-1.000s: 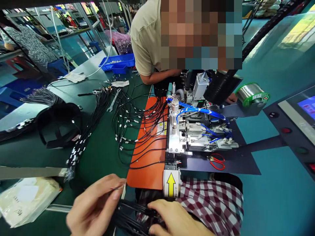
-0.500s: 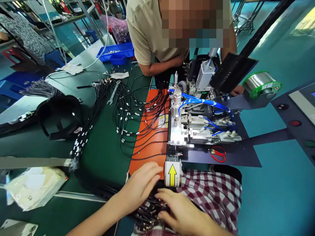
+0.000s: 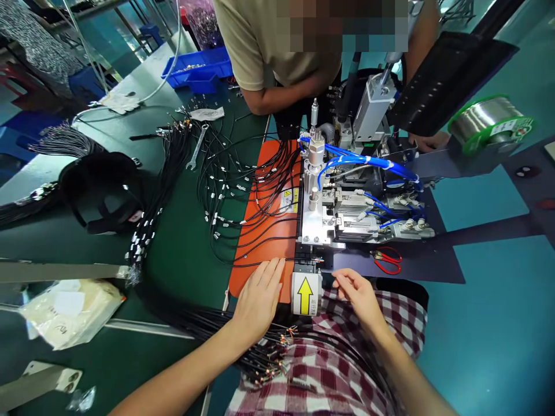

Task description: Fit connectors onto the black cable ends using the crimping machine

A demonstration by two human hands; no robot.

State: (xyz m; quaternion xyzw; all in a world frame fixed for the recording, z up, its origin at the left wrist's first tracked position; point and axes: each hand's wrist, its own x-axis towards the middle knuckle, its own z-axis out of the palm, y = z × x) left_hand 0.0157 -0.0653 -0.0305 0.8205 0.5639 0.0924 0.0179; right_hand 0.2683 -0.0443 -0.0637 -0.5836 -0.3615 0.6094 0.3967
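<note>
My left hand [image 3: 260,300] lies palm down on the near end of the orange plate [image 3: 247,283], fingers stretched out and together. Its fingertips are close to a black cable [image 3: 264,263] that crosses the plate into the machine [image 3: 316,222]. To the right of the yellow-arrow label [image 3: 306,293], my right hand [image 3: 359,297] has its thumb and fingers pinched together; what is between them, if anything, is too small to make out. A bundle of black cables [image 3: 260,364] with bare copper-coloured wire ends lies across my lap, beneath my left wrist.
A co-worker [image 3: 247,52] stands behind the machine. Red-handled scissors [image 3: 388,261] lie right of it, and a solder spool [image 3: 489,124] sits beyond. On the green table are more cables [image 3: 167,167], a wrench [image 3: 198,147], blue bins [image 3: 199,72] and a plastic-wrapped package [image 3: 73,312].
My left hand has moved forward and flattened on the orange plate. My right hand has left the cable bundle on my lap and risen to the right of the arrow label. The view has shifted slightly.
</note>
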